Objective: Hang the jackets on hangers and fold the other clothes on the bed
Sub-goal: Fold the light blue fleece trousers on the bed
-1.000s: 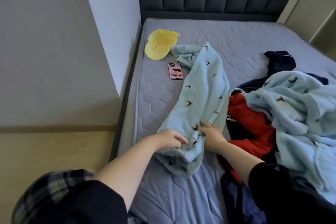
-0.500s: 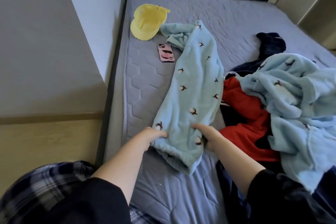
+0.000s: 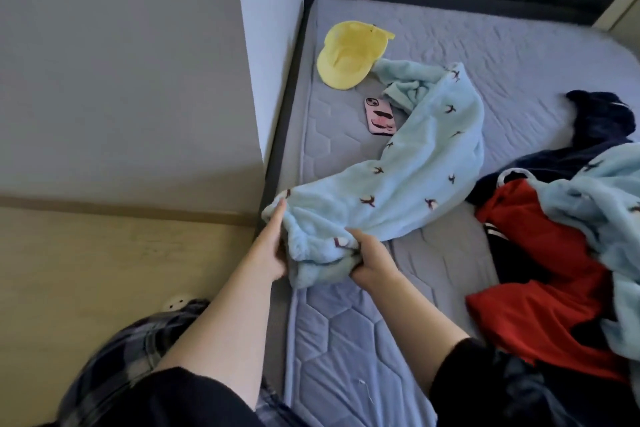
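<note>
Both hands held one end of the fluffy blue pants (image 3: 408,177). The left hand (image 3: 272,246) pinched the cloth edge, with one finger pointing up along it. The right hand (image 3: 369,258) was closed tight around a bunched fold, just beside the left hand.

From the grip, the pants stretched away and to the right across the bed (image 3: 519,55), then bent back left at the far end. That far end lay crumpled next to a yellow cap (image 3: 346,57) and a pink phone (image 3: 380,115).

To the right of the hands sat a pile with a red top (image 3: 540,253), dark clothes and more fluffy blue cloth (image 3: 602,204).
</note>
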`<control>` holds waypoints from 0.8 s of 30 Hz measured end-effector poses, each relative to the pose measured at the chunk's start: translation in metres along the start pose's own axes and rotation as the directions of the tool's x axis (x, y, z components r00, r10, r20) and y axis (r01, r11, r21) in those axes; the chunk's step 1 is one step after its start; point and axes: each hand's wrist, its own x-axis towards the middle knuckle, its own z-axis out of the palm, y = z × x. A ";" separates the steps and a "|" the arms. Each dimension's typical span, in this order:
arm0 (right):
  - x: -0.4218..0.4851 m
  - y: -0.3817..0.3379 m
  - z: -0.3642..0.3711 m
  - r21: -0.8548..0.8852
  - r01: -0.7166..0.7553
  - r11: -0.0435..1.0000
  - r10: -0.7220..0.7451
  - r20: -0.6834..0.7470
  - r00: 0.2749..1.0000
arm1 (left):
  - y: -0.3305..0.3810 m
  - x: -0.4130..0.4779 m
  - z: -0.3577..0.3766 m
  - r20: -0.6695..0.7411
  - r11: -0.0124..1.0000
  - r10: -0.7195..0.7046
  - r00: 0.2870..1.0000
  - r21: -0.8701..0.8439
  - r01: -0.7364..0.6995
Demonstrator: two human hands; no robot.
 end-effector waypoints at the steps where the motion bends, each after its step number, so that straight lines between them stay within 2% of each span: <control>1: 0.005 0.004 0.000 -0.103 0.006 0.995 -0.012 -0.058 0.998 | -0.001 -0.002 0.001 -0.055 0.994 -0.065 0.996 0.079 0.069; 3: 0.007 0.010 -0.008 -0.288 -0.033 0.957 0.005 -0.099 0.995 | -0.007 -0.002 0.000 -0.097 0.960 -0.120 0.988 0.243 0.141; 5: 0.005 0.010 -0.019 -0.309 -0.096 0.946 0.102 0.003 0.995 | -0.010 -0.002 -0.002 -0.170 0.916 -0.099 0.980 0.369 0.157; 7: 0.002 -0.001 -0.031 -0.194 -0.107 0.975 0.134 0.134 0.982 | -0.006 -0.003 -0.001 -0.232 0.906 -0.015 0.973 0.408 0.111; 9: 0.006 -0.023 -0.042 0.019 -0.079 0.997 0.075 0.168 0.983 | 0.001 -0.005 0.001 -0.319 0.905 0.095 0.943 0.422 0.052; 11: 0.011 -0.047 -0.051 0.200 -0.060 0.978 0.037 0.117 0.992 | 0.008 -0.005 0.004 -0.403 0.890 0.198 0.893 0.455 0.008; 13: 0.016 -0.061 -0.052 0.259 -0.030 0.965 0.018 0.049 0.999 | 0.013 -0.005 0.000 -0.462 0.882 0.279 0.842 0.471 -0.033; 16: 0.021 -0.055 -0.033 0.113 0.032 0.993 -0.023 -0.081 0.996 | 0.014 -0.005 -0.016 -0.565 0.852 0.362 0.742 0.523 -0.017; 17: 0.021 -0.047 -0.024 0.065 0.047 0.997 -0.040 -0.106 0.994 | 0.013 -0.005 -0.021 -0.587 0.799 0.425 0.689 0.601 0.020; 18: 0.021 -0.037 -0.018 0.022 0.045 0.999 -0.042 -0.121 0.992 | 0.011 -0.005 -0.023 -0.558 0.686 0.533 0.636 0.725 0.060; 19: 0.020 -0.026 -0.015 -0.027 0.017 0.999 -0.020 -0.118 0.993 | 0.009 -0.003 -0.021 -0.456 0.521 0.664 0.593 0.851 0.071; 20: 0.018 -0.017 -0.016 -0.094 -0.036 0.995 0.026 -0.104 0.994 | 0.005 -0.001 -0.015 -0.288 0.320 0.760 0.583 0.946 0.051; 21: 0.014 -0.010 -0.020 -0.183 -0.102 0.978 0.086 -0.089 0.992 | -0.001 0.002 -0.007 -0.097 0.107 0.781 0.617 0.994 0.020; 22: 0.011 -0.006 -0.027 -0.277 -0.163 0.947 0.146 -0.081 0.986 | -0.008 0.006 0.003 0.066 -0.078 0.733 0.677 0.997 -0.014; 23: 0.010 -0.007 -0.036 -0.355 -0.205 0.912 0.192 -0.073 0.979 | -0.017 0.011 0.012 0.179 -0.209 0.643 0.745 0.976 -0.054; 24: 0.010 -0.011 -0.046 -0.397 -0.219 0.891 0.216 -0.053 0.975 | -0.027 0.016 0.019 0.243 -0.293 0.538 0.807 0.952 -0.092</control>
